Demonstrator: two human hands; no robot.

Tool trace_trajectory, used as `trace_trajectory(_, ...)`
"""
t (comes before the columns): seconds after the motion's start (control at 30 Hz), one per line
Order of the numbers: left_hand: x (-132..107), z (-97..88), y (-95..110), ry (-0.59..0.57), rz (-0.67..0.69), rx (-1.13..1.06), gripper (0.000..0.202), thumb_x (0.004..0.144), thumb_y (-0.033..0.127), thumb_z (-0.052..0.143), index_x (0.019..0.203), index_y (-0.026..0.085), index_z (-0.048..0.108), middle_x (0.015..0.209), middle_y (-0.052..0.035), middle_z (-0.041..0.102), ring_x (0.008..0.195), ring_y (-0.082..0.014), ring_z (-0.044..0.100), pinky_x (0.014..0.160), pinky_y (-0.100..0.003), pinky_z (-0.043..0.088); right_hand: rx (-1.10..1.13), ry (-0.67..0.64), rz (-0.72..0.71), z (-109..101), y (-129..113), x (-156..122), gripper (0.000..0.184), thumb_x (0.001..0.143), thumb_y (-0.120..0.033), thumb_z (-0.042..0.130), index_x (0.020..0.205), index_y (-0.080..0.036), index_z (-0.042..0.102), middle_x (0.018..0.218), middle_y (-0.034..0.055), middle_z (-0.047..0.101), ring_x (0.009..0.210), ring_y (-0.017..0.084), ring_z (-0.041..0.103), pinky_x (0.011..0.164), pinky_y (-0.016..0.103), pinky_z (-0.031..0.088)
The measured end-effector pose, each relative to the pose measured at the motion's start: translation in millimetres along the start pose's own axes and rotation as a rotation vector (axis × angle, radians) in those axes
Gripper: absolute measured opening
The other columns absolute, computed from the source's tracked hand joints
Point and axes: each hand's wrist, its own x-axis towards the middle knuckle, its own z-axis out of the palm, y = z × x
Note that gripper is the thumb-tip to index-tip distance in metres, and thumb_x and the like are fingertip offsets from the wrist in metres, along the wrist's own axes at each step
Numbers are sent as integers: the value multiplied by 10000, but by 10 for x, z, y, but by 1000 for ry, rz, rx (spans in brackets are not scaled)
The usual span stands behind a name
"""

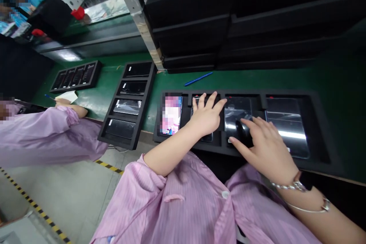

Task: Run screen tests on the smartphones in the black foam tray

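Far left, co-worker's sleeve (48, 131), pink, cut off by the frame edge; co-worker's hand (63, 101) at a pale paper (69, 96), grip hard to make out; behind it a small black tray (98, 71), four slots, contents too dark to read; then a slanted black tray (145, 101) with four phones, one per slot, the third from the top catching glare.

Nearest tray (316, 122) on the green bench (237, 80), four slots in a row; leftmost, a lit phone (172, 114), its display partly pixelated; next, the second phone (210, 137), mostly hidden under the left hand (206, 119), palm down, fingers spread wide, no grip seen; contact cannot be told; beyond, a blue pen (198, 79) loose on the bench.

Third phone (238, 108), glossy, its right part covered by the right hand (267, 146); thumb well apart from the fingers, thumb tip at the phone's lower left; cannot tell whether the fingers press; fourth phone (288, 122), bright glare band, lower left behind that hand; above, black stacked trays (194, 11), edges lost in shadow at right.
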Motion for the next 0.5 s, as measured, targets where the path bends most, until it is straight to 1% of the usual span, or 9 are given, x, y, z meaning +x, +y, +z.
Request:
trace_trajectory(0.1, 35, 41, -5, 72, -9, 4, 715, 890, 92, 472, 1571, 312, 471, 1742, -33, 292, 1612, -399, 214, 1279, -754, 184, -11, -1, 5, 26, -8, 6, 712, 1019, -601, 476, 1453, -40, 539, 1410, 298, 581, 1412, 450, 498, 1196, 676, 362)
trace_trajectory(0.17, 7, 18, -17, 97, -15, -8, 671, 901, 111, 486, 1554, 267, 491, 1725, -58, 330, 1607, -363, 243, 1303, -690, 200, -20, 13, 1, 31, -14, -3, 722, 1022, -605, 467, 1455, -30, 528, 1410, 301, 583, 1401, 457, 507, 1194, 691, 354)
trace_trajectory(0.23, -98, -47, -34, 142, -12, -22, 625, 935, 179, 519, 1557, 221, 477, 1717, -90, 342, 1610, -336, 240, 1323, -634, 188, -2, 41, -1, 0, -15, -31, 714, 1027, -594, 465, 1457, -27, 519, 1451, 309, 550, 1415, 465, 491, 1193, 698, 350)
trace_trajectory(0.3, -286, -125, -63, 235, 5, -19, 603, 968, 261, 544, 1564, 220, 458, 1709, -98, 354, 1613, -322, 234, 1330, -621, 149, 56, 77, -5, -70, -4, -87, 684, 1029, -568, 485, 1472, -48, 503, 1499, 298, 512, 1459, 452, 446, 1205, 684, 351)
trace_trajectory(0.37, -530, -183, -116, 327, 19, -5, 565, 993, 306, 541, 1551, 252, 467, 1700, -89, 370, 1608, -320, 238, 1322, -643, 118, 112, 110, -13, -158, 22, -169, 648, 1026, -544, 519, 1489, -92, 491, 1519, 267, 502, 1486, 420, 422, 1217, 657, 358)
trace_trajectory(0.4, -658, -199, -149, 353, 13, 0, 542, 1001, 314, 539, 1537, 262, 481, 1695, -91, 378, 1605, -326, 242, 1314, -658, 118, 123, 120, -14, -199, 39, -216, 634, 1023, -538, 530, 1490, -111, 492, 1520, 255, 503, 1488, 409, 422, 1219, 649, 362)
trace_trajectory(0.5, -994, -194, -247, 349, -40, 25, 486, 1013, 344, 556, 1493, 271, 531, 1685, -117, 382, 1586, -366, 266, 1278, -721, 144, 88, 118, 14, -276, 84, -344, 581, 1027, -539, 520, 1449, -141, 533, 1525, 245, 494, 1484, 418, 422, 1202, 672, 367)
